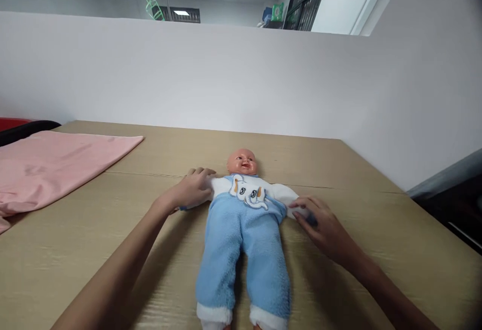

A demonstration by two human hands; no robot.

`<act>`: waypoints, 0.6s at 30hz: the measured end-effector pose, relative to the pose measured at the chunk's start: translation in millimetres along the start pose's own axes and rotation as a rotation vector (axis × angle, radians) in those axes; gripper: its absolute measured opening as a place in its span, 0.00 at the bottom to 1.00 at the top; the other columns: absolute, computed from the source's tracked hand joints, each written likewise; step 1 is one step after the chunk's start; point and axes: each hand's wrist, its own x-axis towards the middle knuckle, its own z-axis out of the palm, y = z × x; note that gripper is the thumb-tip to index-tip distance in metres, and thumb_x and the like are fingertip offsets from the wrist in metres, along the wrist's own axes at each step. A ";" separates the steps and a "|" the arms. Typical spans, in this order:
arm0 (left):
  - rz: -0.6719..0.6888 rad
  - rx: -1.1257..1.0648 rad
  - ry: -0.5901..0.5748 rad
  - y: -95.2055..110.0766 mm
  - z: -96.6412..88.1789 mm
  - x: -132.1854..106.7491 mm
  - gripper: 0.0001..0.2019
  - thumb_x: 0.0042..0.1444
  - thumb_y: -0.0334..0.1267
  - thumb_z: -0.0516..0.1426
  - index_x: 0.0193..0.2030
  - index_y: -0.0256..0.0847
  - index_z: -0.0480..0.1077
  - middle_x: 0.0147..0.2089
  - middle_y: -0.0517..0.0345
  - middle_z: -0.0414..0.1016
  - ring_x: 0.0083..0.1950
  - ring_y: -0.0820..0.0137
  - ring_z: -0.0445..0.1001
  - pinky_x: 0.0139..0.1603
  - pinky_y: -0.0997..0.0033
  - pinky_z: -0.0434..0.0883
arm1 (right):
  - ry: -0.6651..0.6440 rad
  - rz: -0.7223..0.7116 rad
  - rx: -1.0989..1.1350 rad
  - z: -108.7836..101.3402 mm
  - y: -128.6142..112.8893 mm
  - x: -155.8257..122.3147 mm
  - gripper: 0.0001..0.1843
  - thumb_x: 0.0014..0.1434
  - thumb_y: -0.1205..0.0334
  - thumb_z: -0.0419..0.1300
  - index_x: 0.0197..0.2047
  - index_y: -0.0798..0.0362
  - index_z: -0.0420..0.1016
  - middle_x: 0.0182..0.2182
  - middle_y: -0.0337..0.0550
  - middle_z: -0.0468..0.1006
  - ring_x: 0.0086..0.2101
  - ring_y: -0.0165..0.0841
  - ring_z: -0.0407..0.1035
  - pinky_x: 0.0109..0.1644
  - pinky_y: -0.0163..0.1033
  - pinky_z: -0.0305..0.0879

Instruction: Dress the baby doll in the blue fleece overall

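Note:
A baby doll (241, 219) lies on its back on the wooden table, head away from me and arms spread to the sides. It wears a fluffy light-blue outfit with white sleeves, white cuffs at the legs and a cartoon elephant face on the chest. My left hand (194, 187) curls over the doll's sleeve (219, 187) on the left, hiding most of that arm's end. On the other side, the fingers and thumb of my right hand (322, 224) close around the end of the opposite sleeve (285, 194). The doll's feet are cut off by the lower frame edge.
Pink cloth (56, 169) is spread over the table's left side, beside a black and red object (26, 128). A pale partition wall (211, 74) rises behind the wooden table (376, 229). Something dark (455, 204) stands past the table's right edge.

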 end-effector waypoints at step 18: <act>0.645 0.076 0.016 121.0 60.0 54.0 0.14 0.77 0.48 0.53 0.57 0.44 0.74 0.53 0.49 0.83 0.53 0.57 0.80 0.55 0.58 0.69 | 0.226 0.236 0.653 -15.3 32.0 8.4 0.29 0.54 0.45 0.78 0.53 0.49 0.75 0.38 0.45 0.85 0.31 0.36 0.77 0.28 0.38 0.73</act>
